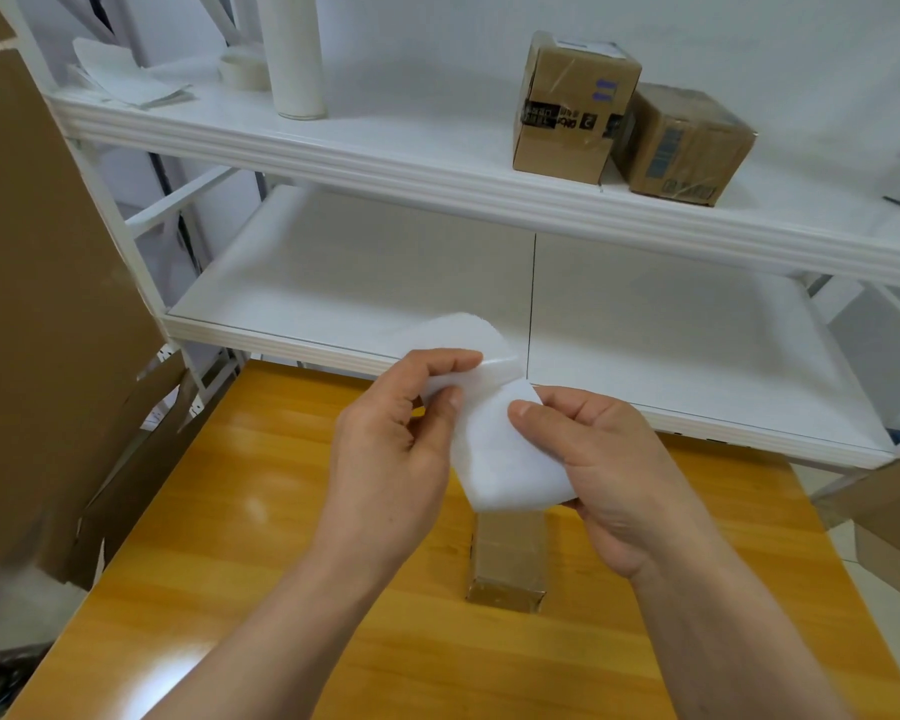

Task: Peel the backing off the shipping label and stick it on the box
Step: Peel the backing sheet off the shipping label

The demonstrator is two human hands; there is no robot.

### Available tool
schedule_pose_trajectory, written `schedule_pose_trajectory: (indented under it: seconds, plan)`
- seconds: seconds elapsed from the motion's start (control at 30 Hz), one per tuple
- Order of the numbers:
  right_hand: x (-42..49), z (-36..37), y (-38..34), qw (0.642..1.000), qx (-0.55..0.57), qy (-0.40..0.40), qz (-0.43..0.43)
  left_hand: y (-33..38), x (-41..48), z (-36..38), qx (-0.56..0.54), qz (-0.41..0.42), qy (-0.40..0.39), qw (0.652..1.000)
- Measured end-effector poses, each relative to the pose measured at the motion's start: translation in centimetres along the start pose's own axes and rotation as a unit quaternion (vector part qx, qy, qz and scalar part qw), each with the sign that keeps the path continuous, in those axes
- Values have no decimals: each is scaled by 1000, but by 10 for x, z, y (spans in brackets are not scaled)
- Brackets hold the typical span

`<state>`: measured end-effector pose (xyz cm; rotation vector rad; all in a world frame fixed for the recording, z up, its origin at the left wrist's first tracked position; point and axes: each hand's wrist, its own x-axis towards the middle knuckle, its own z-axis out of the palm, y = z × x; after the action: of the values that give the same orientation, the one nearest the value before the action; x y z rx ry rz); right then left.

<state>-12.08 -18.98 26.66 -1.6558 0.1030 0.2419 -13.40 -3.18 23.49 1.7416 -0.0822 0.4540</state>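
Above the wooden table [230, 537] both hands hold a white shipping label [505, 459]. My right hand [609, 475] pinches the label's right side, thumb on top. My left hand [396, 444] pinches the backing sheet [463, 337], which curls up and away from the label's upper edge, partly separated. Below the hands a small brown taped cardboard box [507, 561] rests on the table, its far end hidden by the label.
A white metal shelf unit [437, 179] stands behind the table. Its upper shelf carries two taped cardboard boxes [572, 106], a white roll [294, 54], a tape roll [242, 70] and papers [126, 77]. Large cardboard sheets [48, 304] lean at the left; more cardboard [884, 517] sits at the right.
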Motion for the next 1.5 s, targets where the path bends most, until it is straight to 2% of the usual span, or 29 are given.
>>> schedule_pose_trajectory:
  seconds: [0.53,1.27,1.5]
  plan:
    - [1,0,-1,1000,-17,-10,15,3,4,-2,-27,-21,15,999]
    - [0,-3,0,999,-26,-21,27,-4,9,-3,24,-10,21,999]
    - [1,-4,0,999,-13,-28,27,-5,8,-2,33,-43,6,999]
